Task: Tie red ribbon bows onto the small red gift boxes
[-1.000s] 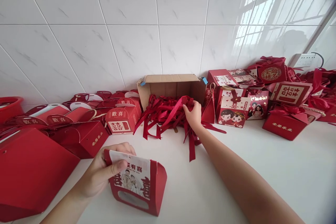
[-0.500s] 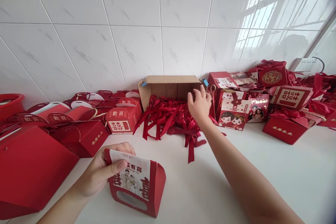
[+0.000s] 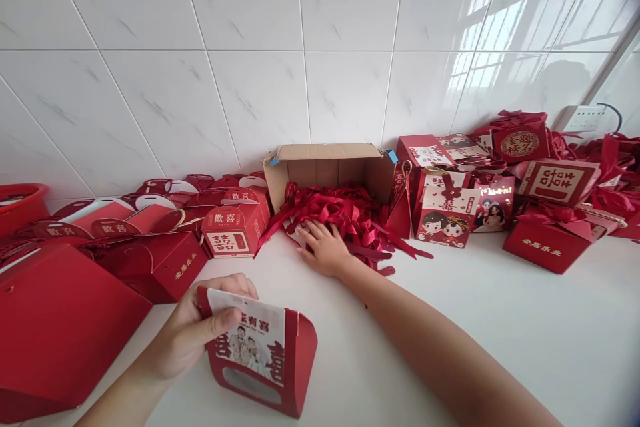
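Observation:
My left hand (image 3: 193,330) grips the top left edge of a red gift box (image 3: 260,353), thumb on its white printed panel with a couple drawn on it. The box is tilted and has an oval window low on its front. At the centre my right hand (image 3: 325,250) lies with fingers spread against the near side of a heap of dark red ribbons (image 3: 345,210). Those ribbons spill out of an open cardboard box (image 3: 327,152) by the wall. The fingertips touch the ribbons, and nothing is held in that hand.
Several red gift boxes (image 3: 233,230) line the left side, with a large red one (image 3: 65,327) nearest. More decorated boxes (image 3: 445,217) are piled at the right. A red basin (image 3: 23,203) stands at the far left, and a power socket (image 3: 583,118) is at the right wall.
My right hand has moved left and down from the cardboard box's right side onto the ribbons' near edge. The hanging ribbon ends have been pushed back. My left hand still holds the gift box.

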Action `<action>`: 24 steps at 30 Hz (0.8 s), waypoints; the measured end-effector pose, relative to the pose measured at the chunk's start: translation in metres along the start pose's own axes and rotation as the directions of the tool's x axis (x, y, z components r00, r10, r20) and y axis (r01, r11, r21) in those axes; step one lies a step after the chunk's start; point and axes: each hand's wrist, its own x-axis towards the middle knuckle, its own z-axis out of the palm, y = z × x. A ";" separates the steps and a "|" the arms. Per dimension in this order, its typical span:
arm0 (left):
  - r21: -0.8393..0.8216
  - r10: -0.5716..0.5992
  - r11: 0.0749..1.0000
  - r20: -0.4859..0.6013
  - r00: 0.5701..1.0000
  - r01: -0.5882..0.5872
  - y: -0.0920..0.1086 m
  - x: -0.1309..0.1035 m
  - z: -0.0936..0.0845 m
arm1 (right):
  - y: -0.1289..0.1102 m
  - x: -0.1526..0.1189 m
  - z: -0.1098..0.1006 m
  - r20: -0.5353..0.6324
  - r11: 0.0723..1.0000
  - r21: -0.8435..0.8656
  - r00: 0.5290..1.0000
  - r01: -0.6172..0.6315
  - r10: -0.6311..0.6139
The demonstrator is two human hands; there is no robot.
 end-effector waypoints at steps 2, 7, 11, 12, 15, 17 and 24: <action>-0.005 -0.003 1.000 -0.008 1.000 0.003 0.000 -0.001 0.001 | 0.013 0.001 -0.008 -0.090 0.995 -0.001 0.991 -0.101 0.101; -0.019 -0.023 1.000 -0.003 1.000 0.023 0.001 -0.001 0.001 | 0.044 0.001 -0.018 -0.224 0.946 0.126 0.921 -0.298 0.320; -0.039 -0.019 0.999 0.005 1.000 0.019 0.000 -0.001 0.001 | 0.053 0.003 -0.017 -0.277 0.899 0.293 0.872 -0.325 0.405; -0.042 -0.018 0.999 0.007 1.000 0.018 0.000 0.000 0.001 | 0.054 0.003 -0.016 -0.287 0.884 0.337 0.859 -0.324 0.425; -0.042 -0.006 0.999 0.007 1.000 0.006 0.000 -0.001 0.002 | 0.055 0.004 -0.017 -0.305 0.822 0.466 0.813 -0.327 0.496; -0.042 0.010 0.999 0.013 1.000 -0.009 0.000 -0.001 0.003 | 0.056 0.005 -0.019 -0.313 0.775 0.540 0.777 -0.327 0.546; -0.002 0.006 1.000 -0.007 1.000 -0.006 0.002 -0.001 0.003 | 0.066 0.009 -0.016 -0.323 0.667 0.682 0.695 -0.300 0.643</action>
